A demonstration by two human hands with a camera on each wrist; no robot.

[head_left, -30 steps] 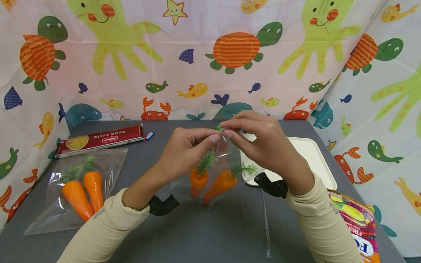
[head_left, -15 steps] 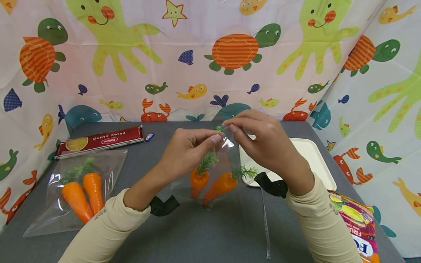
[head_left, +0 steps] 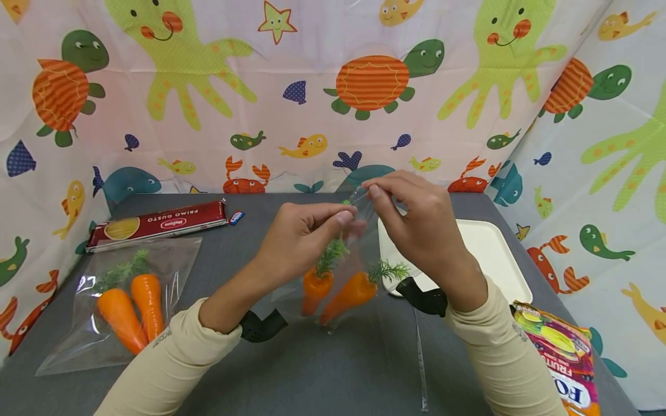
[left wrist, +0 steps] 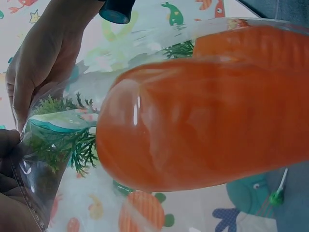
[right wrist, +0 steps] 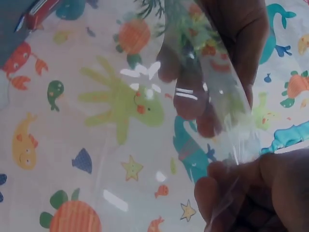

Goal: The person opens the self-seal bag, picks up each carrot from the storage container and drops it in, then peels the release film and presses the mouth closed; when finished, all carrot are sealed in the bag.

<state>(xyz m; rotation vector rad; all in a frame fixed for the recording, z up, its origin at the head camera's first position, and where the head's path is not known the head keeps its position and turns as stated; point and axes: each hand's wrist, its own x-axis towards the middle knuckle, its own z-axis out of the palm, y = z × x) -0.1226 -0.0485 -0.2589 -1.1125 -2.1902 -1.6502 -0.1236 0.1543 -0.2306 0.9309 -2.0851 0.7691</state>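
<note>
A clear plastic bag (head_left: pixel 340 289) with two orange carrots (head_left: pixel 350 297) and their green feathery tops hangs in front of me, over the grey table. My left hand (head_left: pixel 299 237) pinches its upper edge between thumb and index finger. At the same edge, a little higher and to the right, my right hand (head_left: pixel 421 225) pinches the film with thumb and fingertips. Seen from the left wrist, one carrot (left wrist: pixel 203 125) fills much of the view through the bag. The right wrist view shows the film (right wrist: pixel 236 159) drawn up at the fingertips.
On the left lies another clear bag (head_left: pixel 179 266) with two carrots, below a red spaghetti packet (head_left: pixel 161 222) and a small blue wrapped sweet (head_left: pixel 236 217). A cream tray (head_left: pixel 494 254), a colourful packet (head_left: pixel 559 358) and a thin clear strip (head_left: pixel 421 358) lie on the right.
My right hand has moved slightly up and right, away from the left fingertips, pulling the film at the bag's edge. My left hand stays almost where it was.
</note>
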